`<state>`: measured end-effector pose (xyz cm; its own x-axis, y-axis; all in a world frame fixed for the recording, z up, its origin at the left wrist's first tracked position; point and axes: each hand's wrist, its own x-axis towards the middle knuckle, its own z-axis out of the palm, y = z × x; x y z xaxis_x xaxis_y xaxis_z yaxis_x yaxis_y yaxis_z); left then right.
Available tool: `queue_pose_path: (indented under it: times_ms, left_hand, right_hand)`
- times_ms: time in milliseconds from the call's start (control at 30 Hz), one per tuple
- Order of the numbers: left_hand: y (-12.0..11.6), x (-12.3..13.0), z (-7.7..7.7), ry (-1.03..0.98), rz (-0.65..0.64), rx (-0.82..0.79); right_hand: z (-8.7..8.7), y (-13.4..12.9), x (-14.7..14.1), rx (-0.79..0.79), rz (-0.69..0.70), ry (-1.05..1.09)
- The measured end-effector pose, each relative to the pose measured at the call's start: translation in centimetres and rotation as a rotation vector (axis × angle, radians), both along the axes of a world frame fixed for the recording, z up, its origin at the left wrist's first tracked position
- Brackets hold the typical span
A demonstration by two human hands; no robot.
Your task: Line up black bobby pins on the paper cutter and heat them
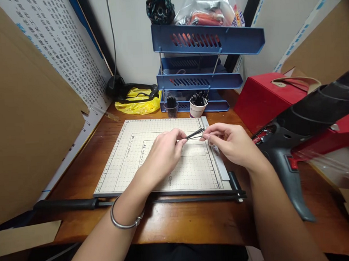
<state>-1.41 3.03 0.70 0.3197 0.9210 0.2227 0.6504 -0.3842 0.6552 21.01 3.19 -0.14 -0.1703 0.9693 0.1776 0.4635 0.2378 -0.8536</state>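
Above the paper cutter's board, my left hand (168, 148) pinches a small bundle of thin black strips (195, 133) between thumb and fingertips. The strips fan out slightly to the right. My right hand (229, 143) is closed in a pinch at their far end, where one lower strip runs to its fingertips. The exact kind of strip is too small to make out. Under both hands lies the cream gridded paper cutter (120, 164), its black-handled blade arm (67, 205) along the front edge. Behind it stand a clear plastic cup (171, 111) and a paper cup (195, 111), both holding similar black pieces.
A blue tiered tray rack (207, 39) stands at the back, with a clear bag (215, 11) on top. A yellow plastic bag (140, 103) lies back left. On the right are a red box (263, 94) and a black-grey handheld tool (284, 156). Cardboard (30, 114) walls the left.
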Motion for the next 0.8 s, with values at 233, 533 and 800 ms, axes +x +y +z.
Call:
queue_pose_path:
  times_ms: [233, 533, 800]
  left_hand:
    - [-0.1, 0.2, -0.3, -0.309, -0.059, -0.164]
    - [-0.7, 1.6, 0.0, -0.817, -0.031, -0.535]
    - [-0.7, 2.1, -0.3, -0.966, -0.044, -0.544]
  right_hand:
    - [0.2, -0.1, -0.7, 0.028, -0.108, 0.323]
    - [0.8, -0.4, -2.6, -0.035, -0.101, 0.521]
    - [0.8, -0.6, -4.4, -0.077, -0.106, 0.675]
